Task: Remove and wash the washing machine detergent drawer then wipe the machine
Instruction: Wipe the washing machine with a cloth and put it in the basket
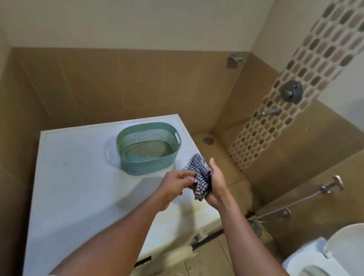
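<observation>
**Head view: cloth gathered, wipe about to begin**

My left hand (177, 181) pinches an edge of the checked cloth (200, 177) between thumb and fingertips. My right hand (216, 182) cups the bunched rest against its palm, thumb up. Both hang just above the right edge of the washing machine (78, 174) top. A green basket (149, 168) sits toward the back edge, right of centre. I can't make out the detergent drawer, so I judge we're on the wiping step. Next I'd fold the cloth into a flat pad, press it down and sweep the top, lifting the basket aside to reach beneath.
</observation>
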